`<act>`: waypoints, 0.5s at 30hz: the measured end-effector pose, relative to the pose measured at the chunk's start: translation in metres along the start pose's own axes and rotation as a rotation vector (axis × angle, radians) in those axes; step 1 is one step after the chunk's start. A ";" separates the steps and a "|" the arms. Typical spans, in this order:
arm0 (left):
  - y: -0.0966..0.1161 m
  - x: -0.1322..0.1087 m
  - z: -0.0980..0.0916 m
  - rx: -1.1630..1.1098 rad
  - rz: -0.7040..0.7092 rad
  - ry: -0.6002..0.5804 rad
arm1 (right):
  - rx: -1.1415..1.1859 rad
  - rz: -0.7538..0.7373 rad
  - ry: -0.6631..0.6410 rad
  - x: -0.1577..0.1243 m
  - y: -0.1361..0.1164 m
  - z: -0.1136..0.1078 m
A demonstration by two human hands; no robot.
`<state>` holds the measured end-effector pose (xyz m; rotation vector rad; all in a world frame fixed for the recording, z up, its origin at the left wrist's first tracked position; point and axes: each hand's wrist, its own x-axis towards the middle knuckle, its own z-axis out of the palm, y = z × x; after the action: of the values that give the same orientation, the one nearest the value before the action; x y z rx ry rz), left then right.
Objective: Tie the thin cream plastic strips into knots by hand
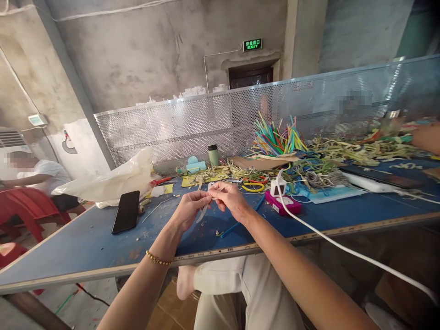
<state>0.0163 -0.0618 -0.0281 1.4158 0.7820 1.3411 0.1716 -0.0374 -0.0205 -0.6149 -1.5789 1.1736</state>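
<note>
Both hands meet over the blue table, fingertips pinched close together. My left hand, with a beaded bracelet at the wrist, is closed on a thin pale strip whose end hangs below the fingers. My right hand is closed on the same strip at its upper part, its thumb and forefinger touching the left fingertips; the section between them is mostly hidden. On the table below the right wrist lies a thin blue tube. Yellow-handled pliers or a yellow loop lie beyond the right hand.
A black phone lies left, beside a plastic bag. Behind are a green bottle, colourful strips and pale scraps. A white cable runs from a pink power block. A person sits far left.
</note>
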 end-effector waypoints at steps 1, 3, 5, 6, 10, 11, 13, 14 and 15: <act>0.000 0.000 0.000 -0.043 -0.032 0.005 | 0.003 0.003 -0.008 0.000 0.000 0.000; 0.001 0.001 0.000 -0.125 -0.095 0.003 | 0.000 0.003 -0.020 -0.001 -0.001 0.001; 0.000 0.002 0.000 -0.193 -0.132 -0.020 | -0.006 0.007 -0.022 -0.001 -0.002 0.002; 0.000 0.003 -0.001 -0.217 -0.144 -0.034 | -0.011 0.014 -0.018 -0.002 -0.002 0.003; -0.001 0.003 -0.002 -0.236 -0.163 -0.074 | -0.025 0.042 0.017 -0.002 -0.002 0.004; -0.001 0.003 -0.002 -0.231 -0.159 -0.082 | -0.024 0.044 0.027 -0.002 -0.001 0.005; 0.000 0.002 -0.002 -0.219 -0.152 -0.093 | -0.022 0.036 0.048 -0.002 0.000 0.005; 0.001 0.002 -0.002 -0.212 -0.148 -0.097 | -0.021 0.028 0.058 -0.002 0.001 0.006; 0.001 0.002 -0.002 -0.204 -0.143 -0.099 | -0.021 0.020 0.067 -0.002 0.002 0.006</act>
<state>0.0148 -0.0600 -0.0266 1.2321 0.6490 1.1954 0.1665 -0.0407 -0.0228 -0.6780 -1.5339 1.1408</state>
